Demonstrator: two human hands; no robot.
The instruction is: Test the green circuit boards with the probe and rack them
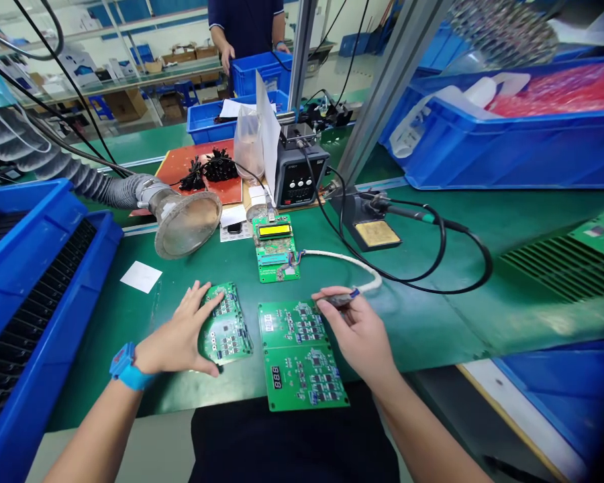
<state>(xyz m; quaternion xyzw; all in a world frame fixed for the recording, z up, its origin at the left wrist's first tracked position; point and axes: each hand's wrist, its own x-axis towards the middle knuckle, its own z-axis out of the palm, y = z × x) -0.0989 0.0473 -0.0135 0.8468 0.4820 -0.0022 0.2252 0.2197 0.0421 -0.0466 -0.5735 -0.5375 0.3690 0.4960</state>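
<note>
My left hand (pixel 184 335), a blue band on its wrist, lies spread over the left side of a green circuit board (pixel 226 329). Its thumb is by the near edge and its fingers are at the far part. In my right hand (pixel 360 329) is a slim probe (pixel 339 298) with a white cable (pixel 370 268). The probe's tip is at the upper right of a double green board with digit displays (pixel 302 355); contact cannot be made out. Beyond it lies a tester board with a lit yellow screen (pixel 276 231), where the white cable ends.
A fume hose nozzle (pixel 188 225) hangs at left above a white paper (pixel 141 276). Behind are a soldering station (pixel 302 174) and iron stand (pixel 375 231) with looping black cable. Blue bins (pixel 503 147) flank the bench (pixel 423 322). A person (pixel 246 33) stands across.
</note>
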